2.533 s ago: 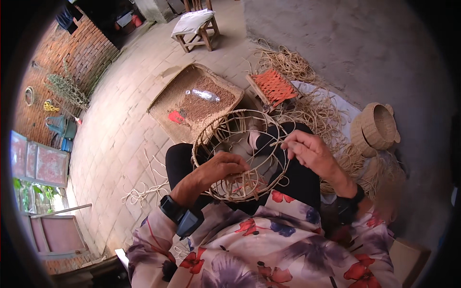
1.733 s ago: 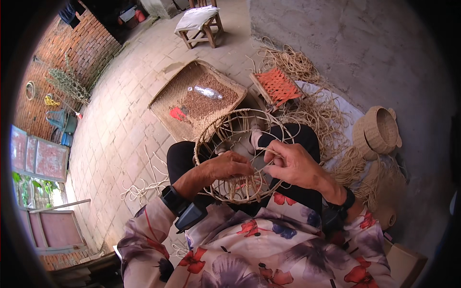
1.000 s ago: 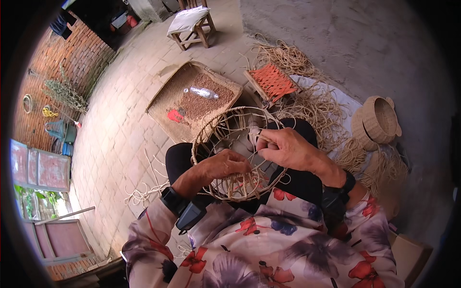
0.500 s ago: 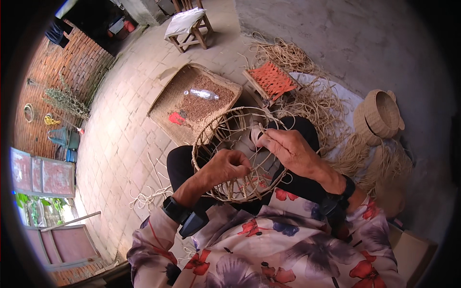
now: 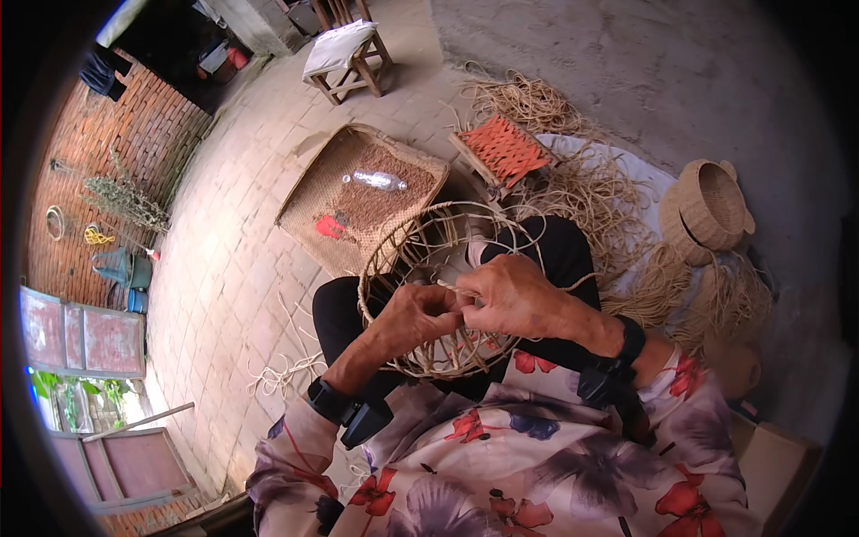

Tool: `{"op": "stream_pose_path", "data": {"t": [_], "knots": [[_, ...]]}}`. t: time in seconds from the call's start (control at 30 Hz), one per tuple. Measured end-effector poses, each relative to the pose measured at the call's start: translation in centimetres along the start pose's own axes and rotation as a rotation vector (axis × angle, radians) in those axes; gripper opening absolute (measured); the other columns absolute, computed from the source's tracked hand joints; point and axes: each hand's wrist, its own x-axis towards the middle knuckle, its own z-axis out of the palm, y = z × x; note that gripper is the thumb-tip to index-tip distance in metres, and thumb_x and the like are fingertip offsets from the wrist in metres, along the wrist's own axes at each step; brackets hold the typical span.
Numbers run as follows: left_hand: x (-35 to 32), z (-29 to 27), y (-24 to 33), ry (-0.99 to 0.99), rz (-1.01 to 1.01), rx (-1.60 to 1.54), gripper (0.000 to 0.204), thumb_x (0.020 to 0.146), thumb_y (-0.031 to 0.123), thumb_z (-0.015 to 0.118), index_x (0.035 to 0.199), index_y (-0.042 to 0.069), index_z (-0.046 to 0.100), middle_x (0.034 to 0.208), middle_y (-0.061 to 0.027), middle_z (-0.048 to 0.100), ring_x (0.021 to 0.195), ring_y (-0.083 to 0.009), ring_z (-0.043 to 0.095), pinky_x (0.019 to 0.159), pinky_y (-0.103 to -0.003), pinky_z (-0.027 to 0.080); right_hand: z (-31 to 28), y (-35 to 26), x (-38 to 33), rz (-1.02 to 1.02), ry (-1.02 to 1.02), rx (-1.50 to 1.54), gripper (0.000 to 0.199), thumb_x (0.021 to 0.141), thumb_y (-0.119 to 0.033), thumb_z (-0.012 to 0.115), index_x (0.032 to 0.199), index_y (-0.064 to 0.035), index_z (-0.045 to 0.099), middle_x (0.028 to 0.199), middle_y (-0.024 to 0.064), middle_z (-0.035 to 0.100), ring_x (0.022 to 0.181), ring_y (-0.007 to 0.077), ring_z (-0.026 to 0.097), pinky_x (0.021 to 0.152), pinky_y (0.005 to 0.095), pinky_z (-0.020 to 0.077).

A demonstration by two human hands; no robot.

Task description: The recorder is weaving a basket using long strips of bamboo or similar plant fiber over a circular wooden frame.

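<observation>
An open-work basket (image 5: 446,365) of tan twisted cord rests on my lap between my knees, with its round rim upward and loose strands around it. My left hand (image 5: 413,315) is over the near left side of the basket, fingers pinched. Against its fingertips, my right hand (image 5: 514,294) is closed on a cord strand (image 5: 447,285), whose short end sticks out past the fingers. What exactly the left fingers grip is hidden between the two hands. Another strand (image 5: 586,279) trails from the right side over my knee.
Beyond the basket lies a woven tray (image 5: 309,240) with brown bits, a clear bottle (image 5: 379,181) and a red piece. At right are an orange-webbed stool (image 5: 506,148), heaps of cord (image 5: 617,201) on a white sheet and finished baskets (image 5: 707,210). A cushioned chair (image 5: 344,49) stands farther off.
My right hand has come down and left from the basket's far right rim to meet my left hand. The left hand has shifted slightly down and left.
</observation>
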Motion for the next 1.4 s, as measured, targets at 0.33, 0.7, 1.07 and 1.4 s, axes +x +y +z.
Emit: {"op": "stream_pose_path", "data": {"t": [0.33,0.7,1.07,1.4], "knots": [[-0.2,0.6,-0.3,-0.001,0.057,-0.168,0.011,0.083,0.01,0.067,0.082,0.0,0.061,0.072,0.0035,0.058,0.066,-0.0028,0.051,0.059,-0.02,0.043,-1.2,0.3,-2.7,-0.044,0.271,0.049,0.018,0.092,-0.02,0.054,0.09,-0.0025,0.05,0.07,0.0167,0.057,0.066,0.0366,0.059,0.058,0.0426,0.0457],[-0.5,0.5,-0.8,-0.017,0.092,-0.117,0.008,0.084,0.004,0.068,0.087,0.0,0.061,0.084,0.0006,0.064,0.078,-0.0053,0.058,0.069,-0.02,0.047,0.2,1.4,-3.4,0.004,0.283,0.307,0.01,0.08,-0.005,0.065,0.089,0.0004,0.062,0.077,0.0111,0.056,0.07,0.0258,0.06,0.062,0.0347,0.0472],[-0.7,-1.0,-0.2,-0.169,0.035,-0.344,0.008,0.081,-0.002,0.064,0.089,0.001,0.064,0.092,-0.0048,0.066,0.09,-0.0107,0.061,0.083,-0.026,0.046,0.6,1.2,-2.5,-0.14,0.231,0.127,0.007,0.075,-0.008,0.06,0.079,-0.0046,0.065,0.073,0.0117,0.055,0.068,0.0298,0.058,0.06,0.0401,0.0454],[-0.8,-1.0,-0.3,-0.167,0.023,-0.376,0.01,0.079,0.001,0.065,0.089,0.001,0.065,0.095,-0.0063,0.066,0.09,-0.013,0.06,0.087,-0.028,0.046,0.1,0.3,-1.8,-0.133,0.109,0.138,0.006,0.073,-0.009,0.058,0.072,-0.004,0.062,0.073,0.0127,0.057,0.068,0.0326,0.059,0.062,0.0425,0.0459]]}}
